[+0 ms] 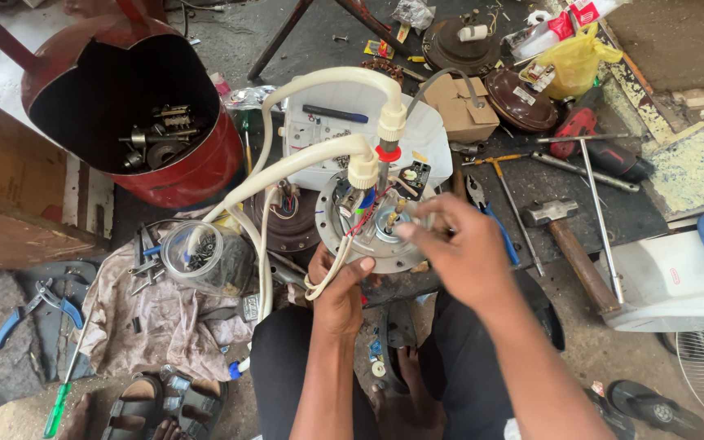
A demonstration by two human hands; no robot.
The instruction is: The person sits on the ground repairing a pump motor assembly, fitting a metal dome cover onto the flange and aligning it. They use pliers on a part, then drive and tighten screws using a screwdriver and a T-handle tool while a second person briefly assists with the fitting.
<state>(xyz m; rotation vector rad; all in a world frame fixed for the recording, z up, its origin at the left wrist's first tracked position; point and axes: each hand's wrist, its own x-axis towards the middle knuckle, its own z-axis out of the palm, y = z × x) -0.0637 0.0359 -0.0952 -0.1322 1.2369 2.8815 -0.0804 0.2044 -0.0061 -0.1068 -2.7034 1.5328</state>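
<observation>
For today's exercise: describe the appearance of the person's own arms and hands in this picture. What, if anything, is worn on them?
Both forearms are bare, with no sleeves in view. The left hand and right hand wear no gloves, and no ring, watch or bracelet can be seen. Dark trousers cover the legs below.

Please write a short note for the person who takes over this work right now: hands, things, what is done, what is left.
Left hand grips the round metal plate from below. Right hand pinches a small part at the plate's centre. White hoses and coloured wires are attached on top. Done: plate is out and held over the lap. Left: the centre fitting is in work. Hammer and pliers lie to the right.
</observation>
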